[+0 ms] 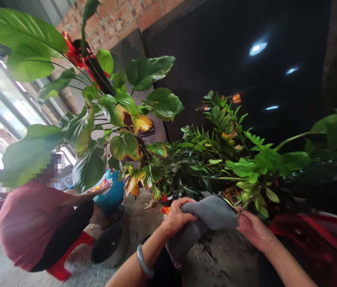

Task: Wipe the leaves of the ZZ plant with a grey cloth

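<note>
My left hand (181, 217) is closed on a grey cloth (213, 213), which bunches over a leaf whose yellow-green edge (230, 202) peeks out at the top. At the cloth's right end, my right hand (253, 228) pinches what looks like a plant stem; its fingertips are partly hidden. The leafy green plant (246, 167) rises just behind both hands. A pale bangle (144, 261) circles my left wrist. Part of the cloth hangs below my left hand.
A tall broad-leaved plant (93, 165) with yellowed, browned leaves leans in at left. Beyond it, a person in a pink top (34, 219) sits on a red stool (69, 255). A dark basin (110, 245) and a blue pot (111, 195) stand nearby. A dark glossy panel (216, 52) backs the plants.
</note>
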`<state>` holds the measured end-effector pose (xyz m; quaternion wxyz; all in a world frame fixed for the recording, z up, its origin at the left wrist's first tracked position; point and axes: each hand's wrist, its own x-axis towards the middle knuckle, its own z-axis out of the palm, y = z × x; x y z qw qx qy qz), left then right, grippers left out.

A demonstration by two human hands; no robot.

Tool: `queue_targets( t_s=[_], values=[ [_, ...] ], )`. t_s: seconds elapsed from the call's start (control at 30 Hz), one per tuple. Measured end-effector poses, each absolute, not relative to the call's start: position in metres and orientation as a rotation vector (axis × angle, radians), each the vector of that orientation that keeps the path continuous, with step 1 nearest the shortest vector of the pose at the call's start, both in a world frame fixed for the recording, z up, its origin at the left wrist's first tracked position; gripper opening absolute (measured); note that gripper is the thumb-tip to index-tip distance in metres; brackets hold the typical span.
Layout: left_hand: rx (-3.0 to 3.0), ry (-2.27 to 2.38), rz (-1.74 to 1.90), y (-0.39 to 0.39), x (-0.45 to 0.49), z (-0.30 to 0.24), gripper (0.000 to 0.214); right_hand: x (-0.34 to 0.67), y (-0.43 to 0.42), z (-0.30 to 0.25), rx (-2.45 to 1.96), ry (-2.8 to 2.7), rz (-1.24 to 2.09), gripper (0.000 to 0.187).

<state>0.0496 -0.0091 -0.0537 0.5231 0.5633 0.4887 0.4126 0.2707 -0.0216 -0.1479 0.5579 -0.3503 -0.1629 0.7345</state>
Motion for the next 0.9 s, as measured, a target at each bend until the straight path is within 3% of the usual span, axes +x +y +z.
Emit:
queue_targets(
  t_s=[0.17, 0.27, 0.43, 0.53, 0.73, 0.9],
  values=[
    [1.326, 1.095, 1.350, 0.014, 0.047, -0.005, 0.039, 0.271, -0.019, -0.152, -0.837, -0.364, 1.712, 0.037],
    [1.279, 1.106, 1.517, 0.038, 0.048, -0.007, 0.045, 0.268, -0.017, -0.153, -0.835, -0.369, 1.703, 0.032],
    [1.353, 1.273, 1.113, 0.015, 0.042, -0.067, 0.031, 0.270, -0.019, -0.152, -0.891, -0.357, 1.674, 0.022],
    [1.422, 1.207, 0.931, -0.010, 0.028, -0.069, 0.031, 0.275, -0.020, -0.152, -0.916, -0.340, 1.686, 0.017],
    [1.292, 1.128, 1.344, 0.014, 0.024, -0.018, 0.038, 0.272, -0.019, -0.146, -0.881, -0.303, 1.687, 0.013],
    [1.315, 1.252, 1.256, 0.019, 0.035, -0.055, 0.037, 0.264, -0.017, -0.145, -0.937, -0.340, 1.673, 0.013]
  ],
)
